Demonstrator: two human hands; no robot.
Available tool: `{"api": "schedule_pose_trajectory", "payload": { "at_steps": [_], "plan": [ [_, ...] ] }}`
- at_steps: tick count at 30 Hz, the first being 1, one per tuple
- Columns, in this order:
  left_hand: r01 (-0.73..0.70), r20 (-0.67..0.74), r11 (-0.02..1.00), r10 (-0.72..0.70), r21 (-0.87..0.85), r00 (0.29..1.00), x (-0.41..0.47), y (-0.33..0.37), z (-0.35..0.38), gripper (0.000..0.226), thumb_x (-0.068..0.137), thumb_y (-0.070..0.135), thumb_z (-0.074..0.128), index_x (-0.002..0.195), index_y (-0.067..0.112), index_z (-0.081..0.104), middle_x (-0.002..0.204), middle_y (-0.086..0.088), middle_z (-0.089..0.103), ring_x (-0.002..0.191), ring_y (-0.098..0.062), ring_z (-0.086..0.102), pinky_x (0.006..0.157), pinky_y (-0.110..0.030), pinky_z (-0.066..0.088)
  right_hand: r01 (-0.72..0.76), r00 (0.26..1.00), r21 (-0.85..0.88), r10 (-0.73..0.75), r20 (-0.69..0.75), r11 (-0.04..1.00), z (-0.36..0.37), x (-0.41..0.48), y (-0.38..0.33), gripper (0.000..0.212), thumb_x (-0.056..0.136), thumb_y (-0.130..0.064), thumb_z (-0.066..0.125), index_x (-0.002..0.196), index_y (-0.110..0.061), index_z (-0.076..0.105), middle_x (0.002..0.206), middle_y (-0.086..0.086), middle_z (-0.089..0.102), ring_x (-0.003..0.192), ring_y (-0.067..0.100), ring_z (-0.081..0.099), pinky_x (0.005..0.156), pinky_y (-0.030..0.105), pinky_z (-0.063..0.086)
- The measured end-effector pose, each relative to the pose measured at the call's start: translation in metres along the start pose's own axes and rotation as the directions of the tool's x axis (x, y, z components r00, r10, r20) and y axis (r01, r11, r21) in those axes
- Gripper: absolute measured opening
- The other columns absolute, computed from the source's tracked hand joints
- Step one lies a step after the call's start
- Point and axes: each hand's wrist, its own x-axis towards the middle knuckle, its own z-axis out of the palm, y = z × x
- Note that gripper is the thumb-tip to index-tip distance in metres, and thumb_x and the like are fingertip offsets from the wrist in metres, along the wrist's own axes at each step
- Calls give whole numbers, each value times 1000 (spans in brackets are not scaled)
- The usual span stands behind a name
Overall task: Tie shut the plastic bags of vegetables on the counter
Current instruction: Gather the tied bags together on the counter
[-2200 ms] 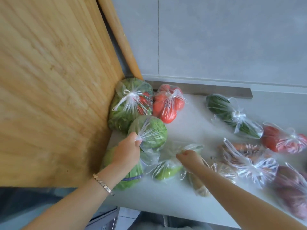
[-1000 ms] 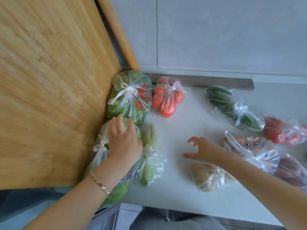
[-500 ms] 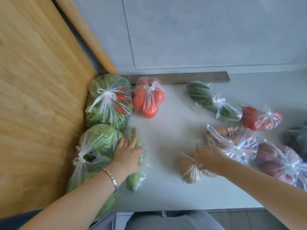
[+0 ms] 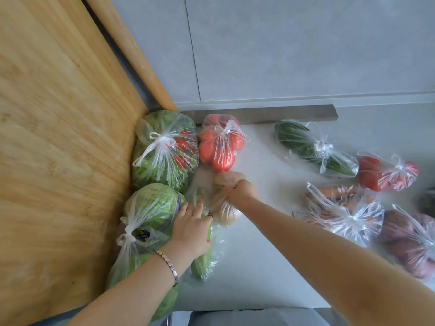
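Gripping potato bag point(image 4: 227, 214) by its gathered neck at frame centre: right hand point(image 4: 243, 191), fingers curled. Left hand point(image 4: 191, 229), fingers straight and slightly spread, presses green-vegetable bag point(image 4: 203, 263) beside it. Cabbage bag point(image 4: 153, 205) label point(image 4: 142, 235): unreadable.

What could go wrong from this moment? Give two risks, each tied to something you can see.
1. The right hand grips the potato bag by its gathered top; the thin plastic might tear and spill potatoes.
2. The left hand rests flat on the long green bag, whose near end lies close to the front edge of the counter; a push could slide it off.
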Motion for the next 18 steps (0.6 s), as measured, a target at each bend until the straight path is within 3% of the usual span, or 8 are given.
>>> {"api": "schedule_pose_trajectory", "payload": {
  "at_steps": [2,3,4,6,8,9,12,18],
  "plan": [
    [2,7,1000,-2,14,1000,2,1,-1,60,82,40,56,137,26,38,156,-13,7,142,-32,16,117,-43,0,133,991,-48,-131,36,990,-7,-5,1,24,88,-20,46,70,-7,56,92,14,67,79,23,59,64,28,48],
    [5,10,1000,-5,22,1000,3,1,-1,59,82,39,56,136,25,39,156,-13,8,141,-33,17,117,-43,1,185,982,-59,-182,49,981,-18,-9,6,20,86,-18,50,69,-11,56,93,14,67,78,21,59,60,25,46],
    [9,13,999,-9,32,1000,4,2,-2,58,82,38,57,135,25,40,156,-13,9,141,-33,17,117,-44,2,236,971,-80,-232,51,968,-33,-12,15,8,84,-14,53,79,-13,60,99,13,66,80,19,56,62,24,45],
    [19,26,998,-20,51,999,5,5,-3,57,82,36,57,135,25,39,155,-14,9,140,-34,18,117,-45,4,265,962,-365,-270,39,892,-74,-13,43,35,80,-10,54,115,-16,54,120,11,54,96,19,53,81,28,44],
    [33,48,996,-37,78,998,7,9,-5,56,82,34,57,134,24,38,154,-16,10,139,-36,20,116,-46,6,125,983,-795,-181,19,593,-117,-16,77,56,80,-22,59,132,-16,37,135,11,38,120,27,43,99,39,38],
    [39,60,995,-45,93,997,7,11,-6,57,82,33,57,134,24,38,154,-16,10,138,-37,20,116,-46,7,13,995,-905,-91,-29,426,-136,-19,92,67,80,-29,61,137,-14,29,140,12,31,129,31,35,104,44,33],
    [55,88,991,-66,122,994,9,17,-8,59,82,31,56,136,23,35,154,-17,9,138,-38,20,116,-47,8,-154,986,-964,91,-137,218,-169,-25,132,84,80,-23,62,144,-10,10,150,15,19,138,36,21,111,51,24],
    [53,94,997,-59,65,994,5,13,-9,60,82,37,56,137,25,35,156,-15,6,141,-34,16,117,-43,5,148,967,-973,-230,105,178,-180,-24,159,43,87,-26,48,127,-10,47,122,6,54,118,22,49,95,33,43]
  ]
}}
